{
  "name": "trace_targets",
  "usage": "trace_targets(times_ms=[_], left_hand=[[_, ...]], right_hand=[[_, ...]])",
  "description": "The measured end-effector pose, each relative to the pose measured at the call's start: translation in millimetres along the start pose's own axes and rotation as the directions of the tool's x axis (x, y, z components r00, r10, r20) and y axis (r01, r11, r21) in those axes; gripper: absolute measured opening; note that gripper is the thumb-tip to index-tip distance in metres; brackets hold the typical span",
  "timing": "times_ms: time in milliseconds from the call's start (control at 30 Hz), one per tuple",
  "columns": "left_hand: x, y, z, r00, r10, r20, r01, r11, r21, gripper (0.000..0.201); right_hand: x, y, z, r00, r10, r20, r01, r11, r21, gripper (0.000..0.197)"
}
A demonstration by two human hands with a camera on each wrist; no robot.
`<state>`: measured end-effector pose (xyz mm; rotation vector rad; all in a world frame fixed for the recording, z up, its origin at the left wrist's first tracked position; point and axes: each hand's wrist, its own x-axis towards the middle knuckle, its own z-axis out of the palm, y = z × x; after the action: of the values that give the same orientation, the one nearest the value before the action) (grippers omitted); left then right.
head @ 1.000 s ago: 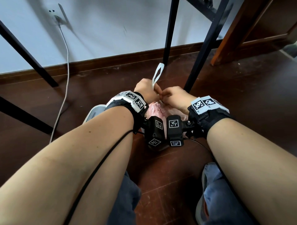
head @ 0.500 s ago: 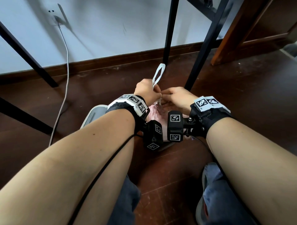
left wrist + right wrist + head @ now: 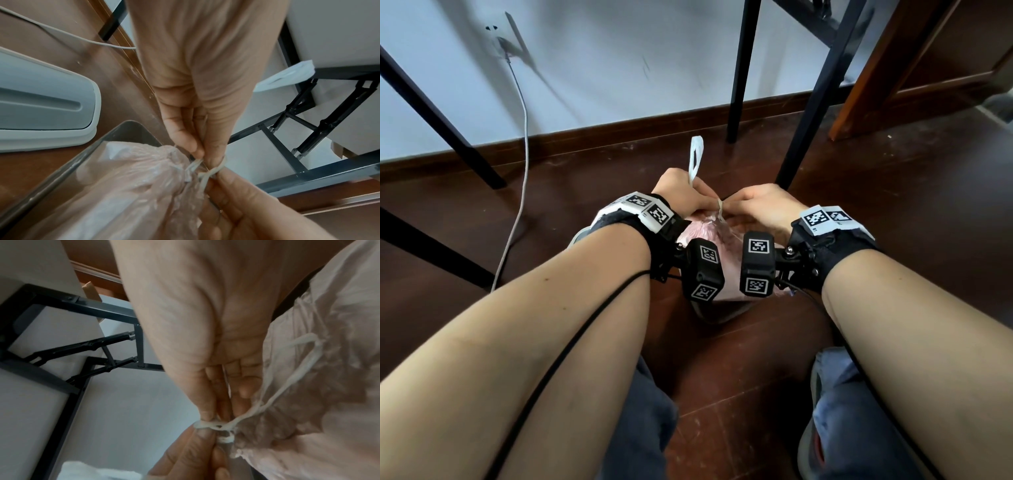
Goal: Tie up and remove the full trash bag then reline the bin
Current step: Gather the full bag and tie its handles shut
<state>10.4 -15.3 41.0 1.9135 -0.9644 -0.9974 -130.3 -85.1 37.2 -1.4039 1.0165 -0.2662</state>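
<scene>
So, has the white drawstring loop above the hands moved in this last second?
Yes. The drawstring loop has swung left, away from the black table leg it stood beside.

I see the trash bag sitting in the bin on the floor, between my knees and the wall. The bin lid lies left, table legs behind.
</scene>
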Motion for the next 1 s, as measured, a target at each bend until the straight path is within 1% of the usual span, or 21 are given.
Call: trace_targets(times_ms=[67, 133, 200, 333, 400, 500, 600, 700, 733, 833, 900, 967, 1000], left_hand=[[0.7, -1.0, -0.1, 0.999, -0.026, 0.031, 0.027, 0.999, -0.02, 0.008], [1.5, -1.3, 0.0, 0.996, -0.044, 0.08, 0.046, 0.999, -0.022, 0.007], [1.2, -0.5, 0.1, 0.993, -0.043, 0.111, 0.044, 0.999, -0.01, 0.006], [1.0, -0.7, 0.5, 0.992, -0.051, 0.112, 0.052, 0.999, -0.012, 0.005], [0.9, -1.9, 0.5, 0.992, -0.058, 0.112, 0.059, 0.998, -0.01, 0.005], [1.0, -3.3, -0.7, 0.989, -0.094, 0.112, 0.098, 0.994, -0.04, 0.005], [0.8, -1.2, -1.7, 0.986, -0.118, 0.122, 0.129, 0.988, -0.09, 0.009], [0.8, -1.0, -1.4, 0.973, -0.147, 0.18, 0.186, 0.957, -0.224, 0.015], [0.9, -2.0, -1.7, 0.969, -0.15, 0.194, 0.196, 0.95, -0.244, 0.016], [2.7, -5.6, -4.2, 0.968, -0.15, 0.201, 0.19, 0.962, -0.196, 0.016], [2.3, -5.2, -4.5, 0.964, -0.188, 0.188, 0.22, 0.961, -0.169, 0.012], [4.3, -6.1, -3.5, 0.959, -0.228, 0.169, 0.248, 0.963, -0.11, 0.005], [4.7, -6.3, -3.4, 0.955, -0.245, 0.167, 0.259, 0.964, -0.064, 0.016]], right_hand=[[0.2, -0.5, 1.7, 0.998, -0.022, -0.056, 0.019, 0.998, -0.058, 0.003], [2.3, -0.3, 2.7, 0.988, -0.08, -0.132, 0.058, 0.985, -0.163, 0.011], [2.9, -0.5, 3.5, 0.981, -0.107, -0.161, 0.074, 0.977, -0.198, 0.015], [1.7, -2.2, 2.4, 0.988, -0.091, -0.121, 0.068, 0.981, -0.182, 0.021], [0.6, -4.0, 2.8, 0.992, -0.07, -0.106, 0.054, 0.988, -0.142, 0.023], [-2.8, -6.8, 3.6, 0.995, -0.05, -0.091, 0.045, 0.997, -0.061, 0.014], [-4.0, -5.9, 0.8, 0.997, -0.055, -0.06, 0.047, 0.99, -0.13, 0.014], [-0.9, -2.1, 2.5, 0.998, -0.044, -0.054, 0.035, 0.986, -0.164, 0.009], [0.5, -0.9, 3.3, 0.997, -0.046, -0.064, 0.035, 0.987, -0.159, 0.009], [1.3, -1.6, 3.5, 0.996, -0.034, -0.076, 0.024, 0.991, -0.129, 0.014], [0.0, -2.6, 2.7, 0.998, -0.029, -0.06, 0.021, 0.991, -0.132, 0.019], [-0.8, -2.0, 2.7, 0.999, -0.026, -0.046, 0.02, 0.991, -0.131, 0.025], [-0.9, -1.5, 2.5, 0.999, -0.025, -0.044, 0.019, 0.991, -0.132, 0.028]])
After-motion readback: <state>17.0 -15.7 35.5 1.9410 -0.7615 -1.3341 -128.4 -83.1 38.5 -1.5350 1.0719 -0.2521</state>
